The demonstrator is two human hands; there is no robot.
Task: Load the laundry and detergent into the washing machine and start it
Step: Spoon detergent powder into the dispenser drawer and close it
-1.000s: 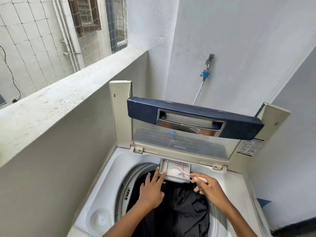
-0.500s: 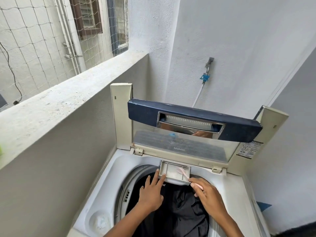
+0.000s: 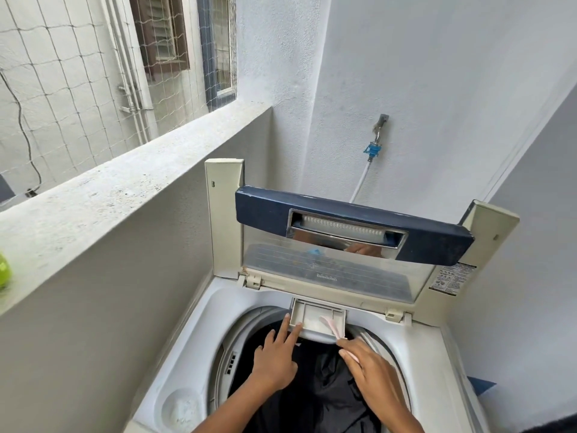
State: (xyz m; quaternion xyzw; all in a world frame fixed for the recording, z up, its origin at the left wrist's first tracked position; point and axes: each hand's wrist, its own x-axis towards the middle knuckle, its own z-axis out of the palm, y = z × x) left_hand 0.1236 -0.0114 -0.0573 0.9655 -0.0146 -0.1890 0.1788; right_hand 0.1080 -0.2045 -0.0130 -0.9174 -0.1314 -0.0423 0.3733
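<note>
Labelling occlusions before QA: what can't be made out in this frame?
All head view.
Green object: cut off by left edge, unidentifiable.
Lid sticker text: too small.
Pink scoop handle: hidden under right hand.
Dark laundry: partly behind left hand and forearms; item count unclear.
Washer front: cut off by bottom edge.

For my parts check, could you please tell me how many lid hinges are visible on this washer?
2: the left hinge at the lower left corner of the lid, the right hinge at its lower right corner; none looks hidden.

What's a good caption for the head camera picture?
Left hand touches detergent drawer; right hand holds pink scoop in it.
</note>
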